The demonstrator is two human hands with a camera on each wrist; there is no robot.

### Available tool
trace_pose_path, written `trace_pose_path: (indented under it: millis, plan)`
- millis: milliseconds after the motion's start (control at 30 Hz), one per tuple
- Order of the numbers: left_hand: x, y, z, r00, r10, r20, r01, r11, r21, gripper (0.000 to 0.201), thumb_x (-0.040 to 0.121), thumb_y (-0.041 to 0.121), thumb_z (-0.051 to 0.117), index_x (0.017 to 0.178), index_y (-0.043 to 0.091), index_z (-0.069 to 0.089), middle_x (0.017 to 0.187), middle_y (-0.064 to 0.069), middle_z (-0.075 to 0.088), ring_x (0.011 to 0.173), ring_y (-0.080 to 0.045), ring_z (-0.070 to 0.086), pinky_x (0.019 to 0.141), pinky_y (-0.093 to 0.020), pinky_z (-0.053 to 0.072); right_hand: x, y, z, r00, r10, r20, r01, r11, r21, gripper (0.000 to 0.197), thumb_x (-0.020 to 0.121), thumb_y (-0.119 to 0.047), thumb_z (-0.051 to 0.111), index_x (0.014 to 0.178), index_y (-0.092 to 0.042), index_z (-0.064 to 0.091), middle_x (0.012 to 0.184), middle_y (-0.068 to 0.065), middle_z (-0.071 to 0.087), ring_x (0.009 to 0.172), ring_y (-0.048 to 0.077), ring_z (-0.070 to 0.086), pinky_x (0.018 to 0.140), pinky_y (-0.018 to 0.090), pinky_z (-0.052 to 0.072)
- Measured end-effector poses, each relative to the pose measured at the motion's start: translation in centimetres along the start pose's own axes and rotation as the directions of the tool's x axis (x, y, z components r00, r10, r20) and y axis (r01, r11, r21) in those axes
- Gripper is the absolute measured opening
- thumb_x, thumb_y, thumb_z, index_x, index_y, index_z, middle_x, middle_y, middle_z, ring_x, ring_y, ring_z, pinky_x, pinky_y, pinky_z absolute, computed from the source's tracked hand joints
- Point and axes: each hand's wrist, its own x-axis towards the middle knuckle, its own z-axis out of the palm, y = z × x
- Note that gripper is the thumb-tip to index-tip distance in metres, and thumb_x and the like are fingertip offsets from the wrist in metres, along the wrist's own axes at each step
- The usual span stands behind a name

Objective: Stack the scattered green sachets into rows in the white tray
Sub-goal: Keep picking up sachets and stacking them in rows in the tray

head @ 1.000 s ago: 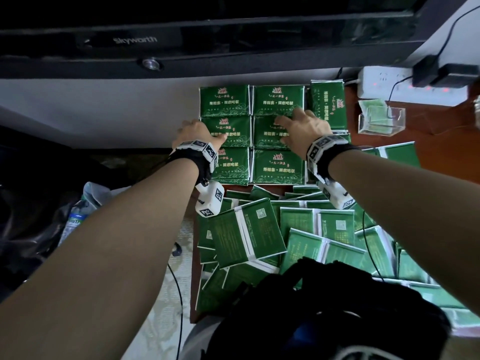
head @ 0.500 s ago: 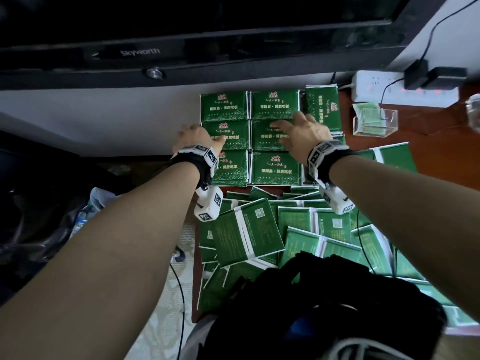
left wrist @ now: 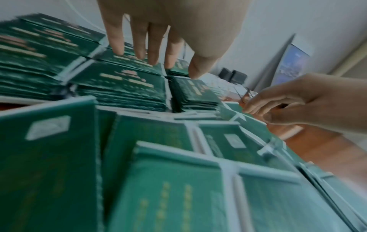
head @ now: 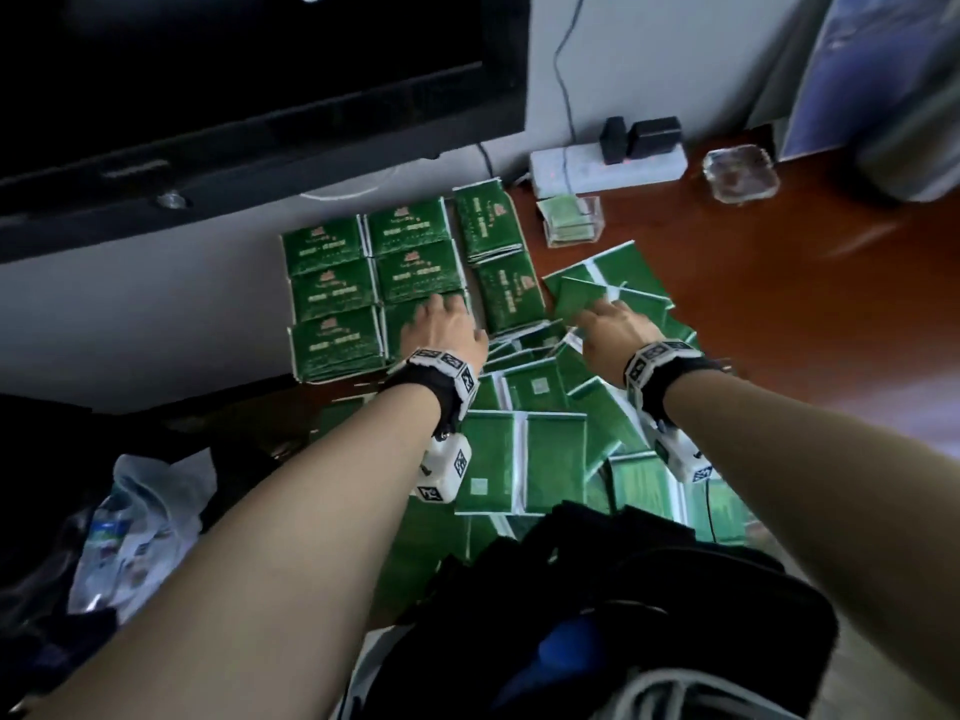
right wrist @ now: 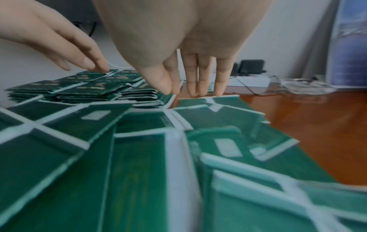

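Observation:
Dark green sachets stand in neat stacks (head: 374, 283) in rows under the screen; the white tray beneath them is hidden. Loose green sachets (head: 524, 459) lie scattered over the table in front. My left hand (head: 441, 306) lies with straight fingers on the near stack of the middle row; in the left wrist view the left hand (left wrist: 155, 62) has its fingertips down on the stack tops. My right hand (head: 597, 309) is to the right of the stacks. Its straight fingertips (right wrist: 194, 93) touch the far edge of a loose sachet (right wrist: 200, 101). Neither hand holds anything.
A clear box (head: 571, 220) of sachets, a white power strip (head: 608, 171) and a glass ashtray (head: 740, 174) sit at the back right. Bare brown table (head: 805, 304) lies to the right. A black bag (head: 623, 615) is close to me; a plastic bag (head: 130, 522) is on the left.
My right hand left the stacks and moved right onto the loose sachets. My left hand shifted from the left row to the middle row's near stack. The head view swung.

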Motion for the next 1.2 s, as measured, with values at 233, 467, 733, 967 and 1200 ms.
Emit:
trace_pose_path:
  millis: [233,467,733,967,1200]
  plan:
    - [-2.8,8.4,2.6,0.971,0.224,0.084,-0.226,0.974,0.007,0.043,0.092,0.03,0.059,0.131,0.013,0.05,0.13,-0.01,0.051,0.12,-0.031,0.052,0.096,-0.041,0.047,-6.3,9.4,0.6,0.99,0.139,0.015,-0.139,0.99,0.012,0.045,0.089,-0.013,0.052,0.133,-0.017,0.055,0.13,0.01,0.051,0.125,0.03,0.044,0.097,0.042,0.045]
    - [-5.8,15.2,4.9,0.973,0.206,0.107,-0.209,0.978,0.012,0.034,0.094,0.026,0.057,0.126,0.016,0.054,0.127,-0.006,0.053,0.115,-0.027,0.054,0.088,-0.039,0.049,-10.3,17.0,1.2,0.984,0.159,0.083,-0.161,0.987,0.025,0.046,0.091,-0.012,0.049,0.136,-0.018,0.051,0.133,0.01,0.048,0.127,0.033,0.043,0.097,0.043,0.048]
    - [-9.7,21.2,8.5,0.963,0.25,0.101,-0.252,0.968,0.007,0.036,0.093,0.021,0.06,0.128,0.015,0.054,0.131,-0.005,0.05,0.118,-0.025,0.052,0.094,-0.04,0.049,-13.1,22.2,3.5,0.971,0.18,0.156,-0.193,0.978,0.073,0.036,0.092,-0.011,0.05,0.128,-0.011,0.054,0.124,0.012,0.05,0.112,0.034,0.055,0.082,0.04,0.053]
    - [-10.1,23.2,9.5,0.956,0.292,-0.002,-0.291,0.953,0.08,0.036,0.092,0.029,0.062,0.125,0.017,0.057,0.128,-0.005,0.053,0.12,-0.023,0.049,0.101,-0.041,0.039,-13.6,22.1,5.0,0.966,0.218,0.141,-0.245,0.946,0.214,0.043,0.095,-0.039,0.06,0.126,-0.011,0.053,0.124,0.011,0.054,0.105,0.03,0.06,0.086,0.042,0.055]
    - [-5.6,26.8,9.3,0.935,0.346,0.071,-0.348,0.937,0.017,0.035,0.095,0.032,0.062,0.126,0.018,0.054,0.127,-0.006,0.055,0.115,-0.025,0.054,0.096,-0.042,0.045,-12.8,19.9,6.8,0.921,0.33,0.207,-0.373,0.901,0.221,0.079,0.079,-0.062,0.07,0.132,-0.009,0.042,0.123,0.011,0.054,0.104,0.03,0.06,0.077,0.04,0.052]
